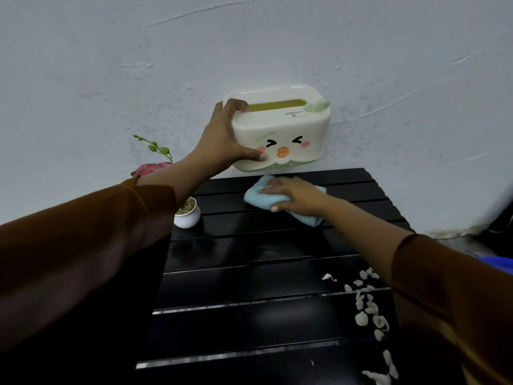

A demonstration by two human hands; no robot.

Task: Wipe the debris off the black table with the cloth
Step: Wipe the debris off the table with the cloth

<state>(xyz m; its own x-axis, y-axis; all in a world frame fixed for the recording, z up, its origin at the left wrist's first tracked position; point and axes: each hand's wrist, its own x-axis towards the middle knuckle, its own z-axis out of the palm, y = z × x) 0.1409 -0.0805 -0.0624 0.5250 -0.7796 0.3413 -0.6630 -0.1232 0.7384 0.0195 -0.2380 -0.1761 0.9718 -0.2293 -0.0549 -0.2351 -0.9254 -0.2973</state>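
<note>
My right hand (pixel 295 196) presses a light blue cloth (pixel 259 198) flat on the far part of the black slatted table (pixel 249 273). My left hand (pixel 222 137) grips the left end of a cream tissue box (pixel 286 134) with a cartoon face and holds it lifted above the table's back edge, near the wall. Several white scraps of debris (pixel 366 304) lie scattered along the table's right side, near my right sleeve.
A small white pot (pixel 187 215) with a pink-flowered plant (pixel 151 168) stands at the table's back left, under my left forearm. A pale wall rises right behind the table. Something blue (pixel 497 263) shows at the right edge.
</note>
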